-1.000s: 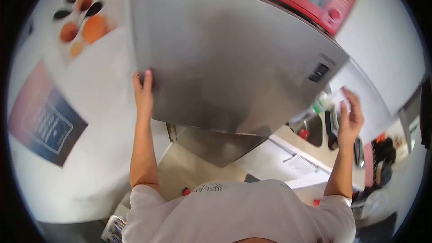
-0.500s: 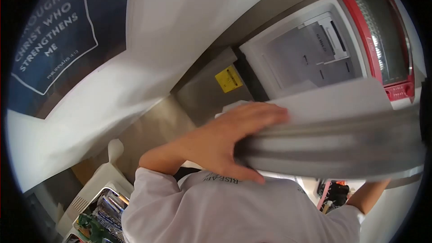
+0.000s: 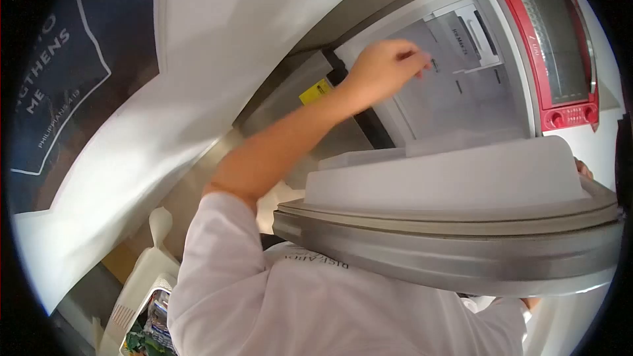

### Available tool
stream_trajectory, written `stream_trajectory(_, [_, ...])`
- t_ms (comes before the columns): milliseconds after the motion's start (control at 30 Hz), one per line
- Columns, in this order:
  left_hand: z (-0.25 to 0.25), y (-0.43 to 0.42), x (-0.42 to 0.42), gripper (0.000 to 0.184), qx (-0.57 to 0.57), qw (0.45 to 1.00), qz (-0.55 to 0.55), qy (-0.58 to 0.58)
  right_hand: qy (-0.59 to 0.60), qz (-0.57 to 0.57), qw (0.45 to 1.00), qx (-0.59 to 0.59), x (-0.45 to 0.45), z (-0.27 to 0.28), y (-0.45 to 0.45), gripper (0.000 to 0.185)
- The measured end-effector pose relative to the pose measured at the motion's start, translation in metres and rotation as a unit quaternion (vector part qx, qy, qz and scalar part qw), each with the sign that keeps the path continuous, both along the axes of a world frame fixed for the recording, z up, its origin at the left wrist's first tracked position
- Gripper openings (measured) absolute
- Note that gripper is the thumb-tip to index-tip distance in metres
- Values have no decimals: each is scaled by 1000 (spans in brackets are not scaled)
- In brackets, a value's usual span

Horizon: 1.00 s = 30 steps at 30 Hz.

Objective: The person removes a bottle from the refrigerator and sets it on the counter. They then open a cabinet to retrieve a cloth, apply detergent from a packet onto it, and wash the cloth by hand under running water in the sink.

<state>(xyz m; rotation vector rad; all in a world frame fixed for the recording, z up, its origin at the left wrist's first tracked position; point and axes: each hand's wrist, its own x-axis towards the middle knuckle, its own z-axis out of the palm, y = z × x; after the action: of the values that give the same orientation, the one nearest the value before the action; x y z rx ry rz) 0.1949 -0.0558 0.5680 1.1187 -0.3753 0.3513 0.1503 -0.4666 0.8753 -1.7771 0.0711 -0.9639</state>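
The freezer door swings out in front of my chest, silver outside with a white inner liner. My left hand is raised before the freezer compartment, its fingers curled with nothing visible in them. At the door's far right edge, the fingertips of my right hand wrap over the side, while the rest of that hand is hidden behind the door. Inside the compartment, a white ice maker unit sits at the top.
A red toaster oven stands right of the freezer compartment. A yellow label is stuck on the grey fridge front. At left hang a white wall and a dark poster with lettering. Lower left, a white basket holds packets.
My left hand has let go of the door's edge and moved up towards the freezer compartment, its fingers now curled. The door sits lower in view, and my right fingertips now show.
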Motion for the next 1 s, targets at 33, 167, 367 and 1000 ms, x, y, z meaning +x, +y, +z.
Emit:
stream_trajectory(33, [3,-15,38,28,56,997,43,4,0,-1,1000,-3,0,2,0,59])
stream_trajectory(167, [19,-76,139,23,131,979,157,7,-6,-3,1000,-2,3,6,0,59])
stream_trajectory(367, [72,-131,203,27,206,942,264,-37,-13,-14,1000,19,7,10,-14,59])
stream_trajectory(1000, [86,-173,284,15,239,918,311,-48,-10,-63,997,34,10,24,-29,61])
